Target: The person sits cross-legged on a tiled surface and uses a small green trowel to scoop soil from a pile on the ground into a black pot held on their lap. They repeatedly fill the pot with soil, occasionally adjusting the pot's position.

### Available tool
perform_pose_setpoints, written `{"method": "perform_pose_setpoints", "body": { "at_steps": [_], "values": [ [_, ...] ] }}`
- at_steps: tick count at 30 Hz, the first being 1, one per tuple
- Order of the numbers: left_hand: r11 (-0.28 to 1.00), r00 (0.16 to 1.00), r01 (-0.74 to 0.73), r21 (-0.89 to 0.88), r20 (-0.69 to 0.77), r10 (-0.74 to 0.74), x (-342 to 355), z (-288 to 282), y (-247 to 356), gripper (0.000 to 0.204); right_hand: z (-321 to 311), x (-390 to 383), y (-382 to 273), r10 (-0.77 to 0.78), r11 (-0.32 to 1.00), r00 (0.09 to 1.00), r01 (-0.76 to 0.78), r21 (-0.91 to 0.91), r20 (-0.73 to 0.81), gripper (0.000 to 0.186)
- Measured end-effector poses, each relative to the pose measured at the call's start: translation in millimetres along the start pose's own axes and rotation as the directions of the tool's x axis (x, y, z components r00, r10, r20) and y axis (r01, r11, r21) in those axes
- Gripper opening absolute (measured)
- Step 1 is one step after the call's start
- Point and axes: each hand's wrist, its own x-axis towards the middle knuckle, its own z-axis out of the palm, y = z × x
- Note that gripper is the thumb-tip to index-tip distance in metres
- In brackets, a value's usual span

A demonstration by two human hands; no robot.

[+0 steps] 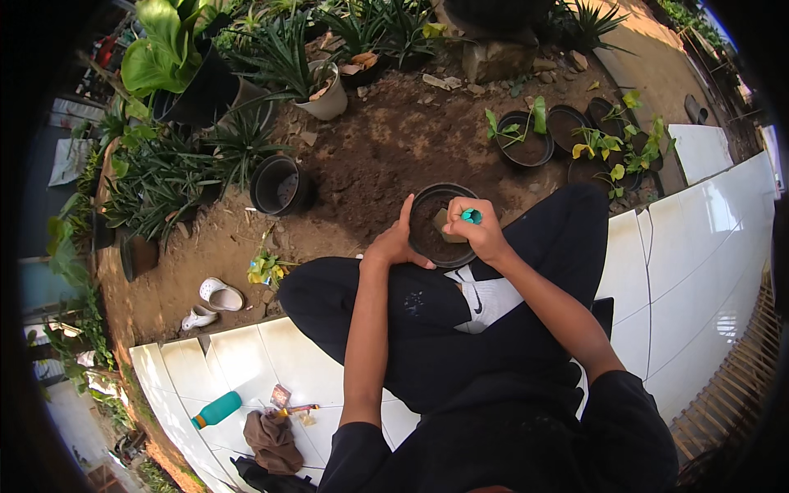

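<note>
Head view: gripping a green-handled tool (471, 216) in the right hand (478, 230), over the soil (424, 232); cannot tell how deep. Holding the left hand (393, 244) wide along the left side of the pot (436, 189), just in front of the socks (493, 301). Could tip the pot by levering against its rim, or fling soil onto the socks by scooping fast. Might catch the left thumb by slipping.

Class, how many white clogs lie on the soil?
2. One white clog lies left of the person's left knee; the other clog sits beside it, farther left and closer to the white tiles.
</note>
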Motion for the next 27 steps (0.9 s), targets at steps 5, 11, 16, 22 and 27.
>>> {"method": "perform_pose_setpoints", "body": {
  "at_steps": [5, 11, 16, 22, 27],
  "values": [
    [0.999, 0.998, 0.048, -0.014, 0.050, -0.047, -5, -7, 17, 0.167, -6, 15, -6, 0.066, 0.998, 0.998, -0.065, -0.024, 0.019, 0.024],
    [0.999, 0.999, 0.043, 0.027, 0.032, -0.044, -2, -5, 9, 0.169, 8, 4, 9, -0.075, 0.995, 0.958, 0.092, -0.049, 0.277, 0.025],
    [0.994, 0.994, 0.101, 0.041, 0.045, -0.103, -3, -3, 7, 0.166, 16, 15, 4, -0.067, 0.982, 0.908, 0.134, -0.135, 0.413, 0.027],
    [0.989, 0.990, 0.120, 0.091, 0.057, -0.125, 7, -3, 0, 0.163, 27, 5, 13, -0.110, 0.970, 0.869, 0.200, -0.139, 0.483, 0.026],
    [0.994, 0.993, 0.103, 0.018, 0.051, -0.104, 4, -3, -4, 0.162, 28, 9, 2, 0.003, 0.985, 0.901, 0.072, -0.157, 0.434, 0.024]
  ]
}}
